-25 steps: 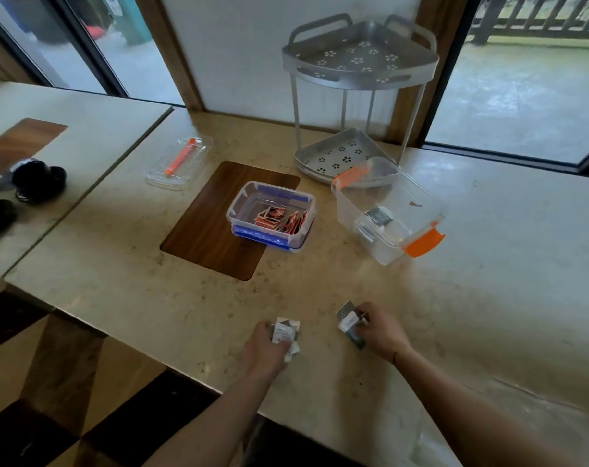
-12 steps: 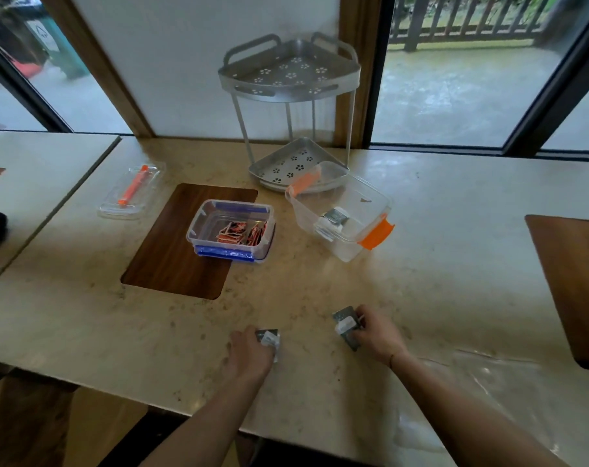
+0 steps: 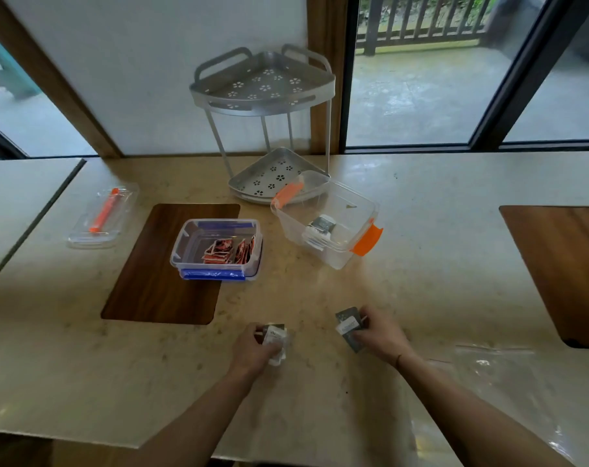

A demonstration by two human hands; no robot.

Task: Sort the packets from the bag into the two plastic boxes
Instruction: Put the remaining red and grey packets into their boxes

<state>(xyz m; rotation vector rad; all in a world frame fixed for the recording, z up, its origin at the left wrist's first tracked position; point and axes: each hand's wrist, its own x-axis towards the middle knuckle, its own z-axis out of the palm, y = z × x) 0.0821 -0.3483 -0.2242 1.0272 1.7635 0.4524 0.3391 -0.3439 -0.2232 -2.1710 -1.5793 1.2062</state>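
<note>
Left hand grips grey-white packets; right hand pinches a grey stack — likely gathered as like sorts for the orange-latched box; red ones fill the blue-lidded box.

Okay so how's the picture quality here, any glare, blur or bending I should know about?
Head view: daylight from the windows behind puts a soft sheen on the counter; the wide lens bows the counter edges and window frames; the plastic bag shows only as faint glints; print on the packets in the left hand and the right hand is too blurred to read.
</note>
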